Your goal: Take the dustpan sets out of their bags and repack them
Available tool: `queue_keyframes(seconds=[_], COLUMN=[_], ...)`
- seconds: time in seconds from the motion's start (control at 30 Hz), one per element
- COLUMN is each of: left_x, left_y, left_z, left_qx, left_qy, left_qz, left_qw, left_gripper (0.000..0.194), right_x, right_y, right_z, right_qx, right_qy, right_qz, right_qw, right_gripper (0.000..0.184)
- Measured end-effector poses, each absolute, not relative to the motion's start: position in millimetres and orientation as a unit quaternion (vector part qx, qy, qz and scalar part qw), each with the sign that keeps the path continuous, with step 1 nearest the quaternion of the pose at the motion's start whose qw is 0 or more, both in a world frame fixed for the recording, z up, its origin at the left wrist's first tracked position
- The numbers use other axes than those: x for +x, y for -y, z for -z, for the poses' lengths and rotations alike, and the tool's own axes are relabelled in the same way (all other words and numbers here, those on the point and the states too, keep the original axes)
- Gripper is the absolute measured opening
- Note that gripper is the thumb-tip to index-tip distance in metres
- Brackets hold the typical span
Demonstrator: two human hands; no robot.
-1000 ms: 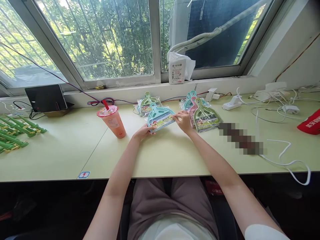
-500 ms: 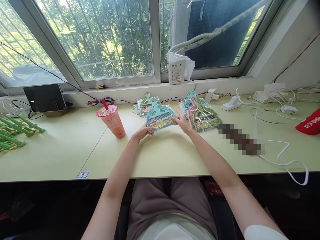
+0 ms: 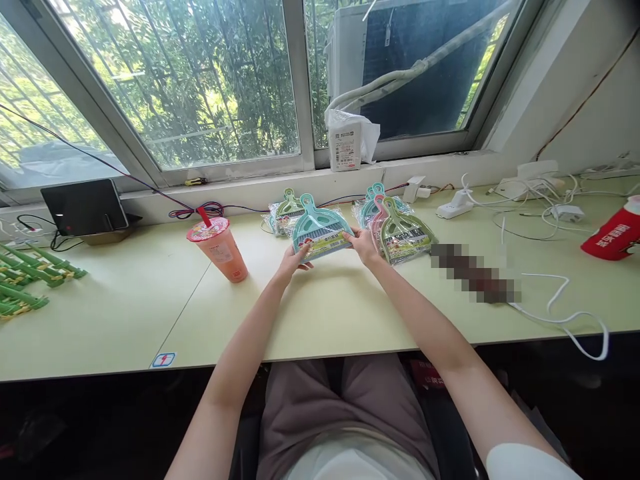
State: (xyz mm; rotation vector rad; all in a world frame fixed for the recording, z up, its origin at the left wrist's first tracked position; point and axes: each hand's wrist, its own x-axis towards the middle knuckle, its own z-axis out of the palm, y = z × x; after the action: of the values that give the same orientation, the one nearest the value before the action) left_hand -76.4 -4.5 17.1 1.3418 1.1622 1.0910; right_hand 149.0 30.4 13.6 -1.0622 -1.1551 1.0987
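A light blue mini dustpan and brush set (image 3: 321, 233), in clear wrapping with a yellow label, is held between my two hands over the table. My left hand (image 3: 294, 260) grips its lower left corner, thumb on top and fingers beneath. At the right edge my right hand (image 3: 362, 244) pinches it. Just right of that hand lie more wrapped sets: a green one (image 3: 404, 230) in front, a pink one (image 3: 379, 217) partly covered, and a blue one (image 3: 373, 199) behind. Another green set (image 3: 289, 207) lies behind the held one, partly hidden by it.
A tilted-looking cup of orange drink (image 3: 223, 250) stands left of my hands. Further left are a black tablet (image 3: 85, 208) and green plastic pieces (image 3: 30, 273). White cables, a power strip (image 3: 454, 204) and a red item (image 3: 610, 233) lie right. A tissue pack (image 3: 346, 147) rests on the sill.
The view has shifted slightly. Both hands keep hold of the blue dustpan set, with the left thumb now further up on its front.
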Motion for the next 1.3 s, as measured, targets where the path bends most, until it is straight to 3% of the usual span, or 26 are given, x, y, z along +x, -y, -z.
queue_keyframes(seconds=[0.17,0.43,0.63,0.83,1.1,1.2,1.3], left_x=[-79,-74,-42,48,160,171,168], left_y=[-5,13,43,80,101,83,57], left_z=[-14,-35,-53,-51,0,6,1], left_qx=[0.493,0.533,0.574,0.628,0.697,0.735,0.766], left_qy=[-0.515,-0.443,-0.389,-0.364,-0.325,-0.362,-0.442], left_qz=[-0.523,-0.598,-0.596,-0.521,-0.393,-0.365,-0.348], left_qw=[0.467,0.403,0.406,0.450,0.504,0.444,0.311], left_gripper=[0.028,0.038,0.042,0.038,0.032,0.031,0.022], right_x=[137,165,202,304,419,427,425], right_y=[-25,-14,2,50,60,42,20], right_z=[-14,-57,-85,-107,-68,-50,-41], right_qx=[-0.438,-0.335,-0.379,-0.434,-0.572,-0.589,-0.605], right_qy=[0.527,0.671,0.678,0.675,0.640,0.630,0.641], right_qz=[-0.474,-0.467,-0.417,-0.368,-0.346,-0.315,-0.223], right_qw=[0.554,0.469,0.471,0.471,0.380,0.395,0.416], right_gripper=[0.048,0.069,0.056,0.054,0.052,0.048,0.041])
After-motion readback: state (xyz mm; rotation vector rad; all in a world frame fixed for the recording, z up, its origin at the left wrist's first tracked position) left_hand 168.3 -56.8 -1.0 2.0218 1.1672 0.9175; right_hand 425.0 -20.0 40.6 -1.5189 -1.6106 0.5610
